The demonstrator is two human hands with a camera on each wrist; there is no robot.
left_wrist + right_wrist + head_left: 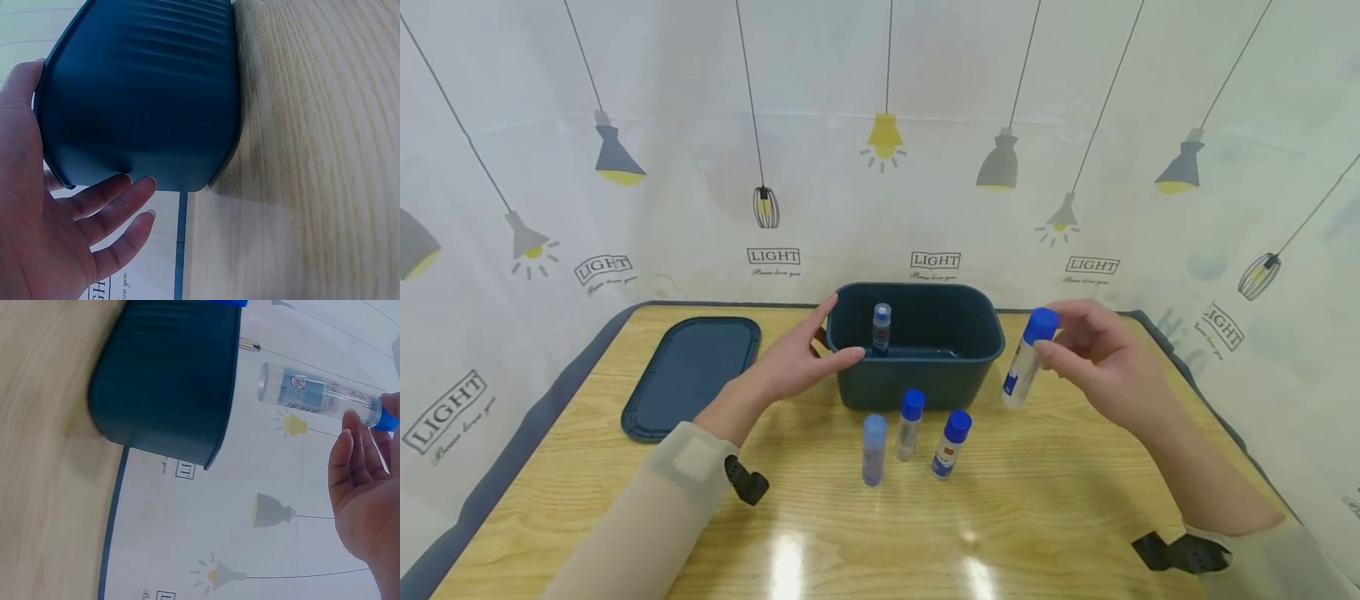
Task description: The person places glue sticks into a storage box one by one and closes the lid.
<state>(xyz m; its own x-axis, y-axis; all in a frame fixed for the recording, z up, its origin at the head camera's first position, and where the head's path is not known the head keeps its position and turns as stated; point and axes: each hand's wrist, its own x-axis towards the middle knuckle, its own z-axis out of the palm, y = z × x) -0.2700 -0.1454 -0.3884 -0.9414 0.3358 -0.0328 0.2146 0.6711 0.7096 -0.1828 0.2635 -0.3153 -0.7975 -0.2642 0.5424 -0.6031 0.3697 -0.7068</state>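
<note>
My right hand (1093, 342) pinches a glue stick (1021, 367) near its blue cap, holding it tilted above the table, to the right of the dark teal bin (917, 387). In the right wrist view the clear tube (306, 390) of this glue stick shows printed labels. My left hand (793, 358) rests at the bin's left end, thumb on the front rim and loosely extended fingers along the outer wall (137, 94). Inside the bin stands a clear-capped glue stick (882, 327). Before it stand a pale blue glue stick (873, 450) and two blue-capped glue sticks (910, 425).
A dark teal lid (696, 375) lies flat on the wooden table (790, 517), left of the bin. Behind the table hangs a pale curtain (820, 150) printed with lamps, and it also runs along both sides.
</note>
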